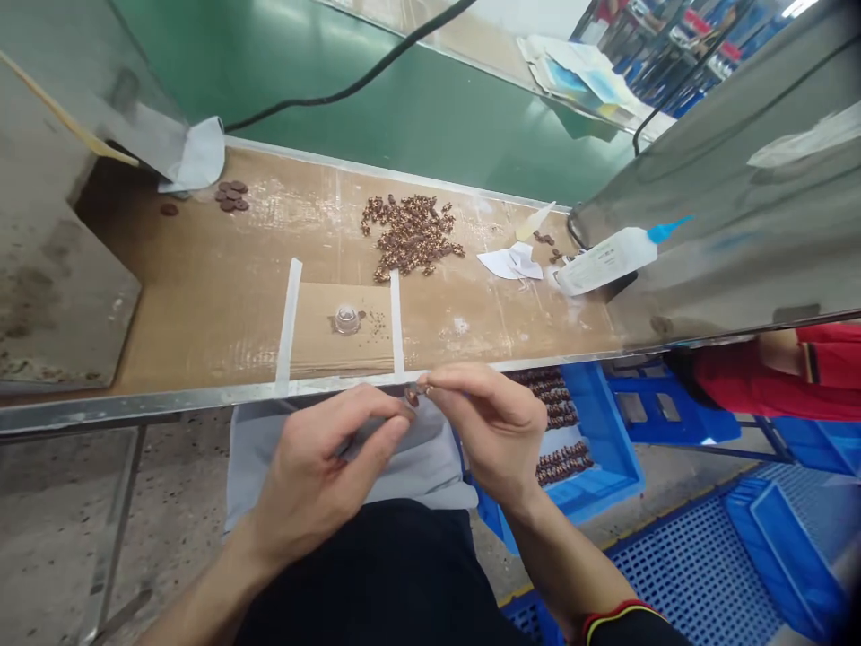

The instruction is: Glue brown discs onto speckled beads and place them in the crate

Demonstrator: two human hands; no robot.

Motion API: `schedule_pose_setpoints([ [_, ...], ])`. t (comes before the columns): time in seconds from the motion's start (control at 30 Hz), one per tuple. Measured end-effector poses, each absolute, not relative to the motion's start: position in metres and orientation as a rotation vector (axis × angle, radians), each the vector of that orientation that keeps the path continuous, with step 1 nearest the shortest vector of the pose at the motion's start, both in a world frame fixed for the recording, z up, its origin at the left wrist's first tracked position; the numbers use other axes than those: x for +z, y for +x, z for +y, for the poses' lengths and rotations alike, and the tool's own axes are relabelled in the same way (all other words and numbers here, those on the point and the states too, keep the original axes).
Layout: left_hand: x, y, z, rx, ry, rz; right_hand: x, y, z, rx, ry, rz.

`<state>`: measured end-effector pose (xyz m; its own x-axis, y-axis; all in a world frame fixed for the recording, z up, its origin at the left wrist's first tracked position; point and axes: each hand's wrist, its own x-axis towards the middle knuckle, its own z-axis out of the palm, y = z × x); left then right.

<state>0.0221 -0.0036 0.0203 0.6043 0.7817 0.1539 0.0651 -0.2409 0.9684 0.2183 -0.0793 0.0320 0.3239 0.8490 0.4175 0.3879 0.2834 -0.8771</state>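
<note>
Just beyond the bench edge, my right hand (498, 426) pinches a small brown-and-gold piece (413, 395) between thumb and forefinger. My left hand (336, 462) is closed right beside that piece, its thumb and forefinger pressed together; whatever lies between those fingertips is hidden. On a cardboard pad (323, 345) in front of my hands stands a small clear cup (346, 318), with tiny specks scattered to its right. Behind the pad, a pile of brown-and-gold pieces (413, 235) covers part of the bench.
Brown discs (232, 196) are stacked at the back left. At the right lies a white bottle (605, 260) with a blue nozzle, near white paper scraps (511, 262). Below the bench, a blue crate (625, 458) holds rows of brown pieces. A co-worker's red sleeve (753, 372) shows at right.
</note>
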Motion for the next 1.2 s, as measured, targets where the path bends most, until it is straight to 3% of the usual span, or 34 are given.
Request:
schedule_pose_setpoints([
  [0.97, 0.057, 0.052, -0.009, 0.796, 2.134, 0.608, 0.008, 0.220, -0.090, 0.610, -1.049, -0.945],
  [1.2, 0.046, 0.056, -0.010, 0.674, 2.168, 0.598, 0.009, 0.250, -0.107, 0.615, -1.194, -0.863],
])
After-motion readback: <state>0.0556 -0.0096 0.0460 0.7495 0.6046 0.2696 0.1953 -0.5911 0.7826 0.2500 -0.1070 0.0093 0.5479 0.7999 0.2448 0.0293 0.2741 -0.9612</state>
